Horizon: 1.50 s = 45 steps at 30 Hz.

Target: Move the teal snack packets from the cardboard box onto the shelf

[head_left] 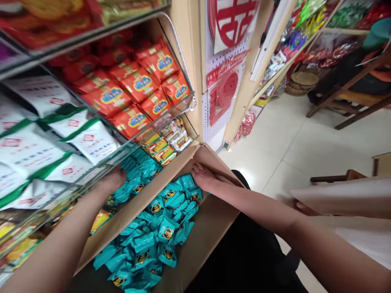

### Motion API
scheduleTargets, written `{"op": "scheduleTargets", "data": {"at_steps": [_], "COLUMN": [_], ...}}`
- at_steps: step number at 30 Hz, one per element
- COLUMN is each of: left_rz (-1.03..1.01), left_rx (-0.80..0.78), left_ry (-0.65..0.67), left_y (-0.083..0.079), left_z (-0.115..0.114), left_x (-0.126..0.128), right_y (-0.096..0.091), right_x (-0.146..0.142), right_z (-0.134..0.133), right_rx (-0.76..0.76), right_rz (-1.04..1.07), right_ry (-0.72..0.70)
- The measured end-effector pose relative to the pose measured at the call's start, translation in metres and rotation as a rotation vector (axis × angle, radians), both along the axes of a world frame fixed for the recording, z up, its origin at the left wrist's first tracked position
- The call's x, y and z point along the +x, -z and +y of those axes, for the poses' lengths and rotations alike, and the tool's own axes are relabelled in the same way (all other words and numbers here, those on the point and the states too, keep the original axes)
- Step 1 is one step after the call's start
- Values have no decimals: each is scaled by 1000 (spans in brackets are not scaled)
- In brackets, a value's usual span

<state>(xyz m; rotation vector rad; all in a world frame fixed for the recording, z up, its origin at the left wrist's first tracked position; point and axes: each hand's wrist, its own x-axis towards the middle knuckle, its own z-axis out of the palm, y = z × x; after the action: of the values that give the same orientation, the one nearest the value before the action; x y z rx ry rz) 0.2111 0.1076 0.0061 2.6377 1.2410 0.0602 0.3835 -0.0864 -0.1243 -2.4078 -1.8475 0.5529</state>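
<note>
— Pale floor tiles [275,138] stretch away on the right, and wooden shelving [188,53] stands ahead and to the left. How are the arms posed in the head view?

— Both reach forward. The left hand [113,179] is at the low shelf, beside the shelved teal packets [137,175]. The right arm slants in from the lower right, its hand down inside the far end of the cardboard box [210,215].

— What are the fingers doing?

— On the right hand [203,177] they curl near the box's far wall; I can't tell whether they grip anything. The left ones are blurred and partly hidden, so I can't tell there either.

— And the containers?

— The box holds a heap of loose teal packets [168,232]. Above, separate compartments hold red packets [143,83] and white-and-green packets [91,138]
</note>
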Motion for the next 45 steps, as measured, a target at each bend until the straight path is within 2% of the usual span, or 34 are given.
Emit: {"op": "scheduleTargets", "data": {"at_steps": [1,3,7,10,13,15,17,18,20,22,24,26,29,33,37,45], "left_rz": [19,2,-380,-471,-493,-539,-608,-660,-792,-929,-1020,-1066,-1135,-1206,-1085,-832], "left_rx": [-13,-54,-24,-245,-561,-728,-819,-814,-706,-527,-426,-417,-386,-374,-303,15], "left_ry": [1,42,265,275,64,-146,-316,-365,-408,-441,-495,-534,-585,-611,-580,-443], "left_y": [-6,-18,-34,-24,5,24,34,35,34,30,27,25,23,19,16,12], "left_z": [-7,-37,-130,-185,-210,-217,-221,-223,-228,-231,-234,-236,-238,-237,-234,-232], "left_x": [-10,-31,-69,-91,-97,-89,-75,-67,-54,-46,-44,-45,-49,-56,-63,-64], "right_y": [3,8,11,-2,-28,-47,-63,-70,-80,-87,-93,-97,-103,-110,-114,-117], "right_x": [2,2,0,-1,-8,-21,-41,-53,-78,-99,-113,-121,-125,-123,-121,-118], "right_z": [3,4,-3,-12,-28,-43,-57,-64,-73,-78,-78,-77,-76,-79,-83,-85], "right_rx": [-2,5,-12,-1,55,130,247,302,383,462,558,630,691,722,733,681], "right_rz": [0,-1,6,15,17,111,452,703,1138,1322,1344,1309,1195,941,820,836], "right_ry": [-12,-27,-9,32,50,35,52,81,163,272,385,449,438,363,355,371]}}
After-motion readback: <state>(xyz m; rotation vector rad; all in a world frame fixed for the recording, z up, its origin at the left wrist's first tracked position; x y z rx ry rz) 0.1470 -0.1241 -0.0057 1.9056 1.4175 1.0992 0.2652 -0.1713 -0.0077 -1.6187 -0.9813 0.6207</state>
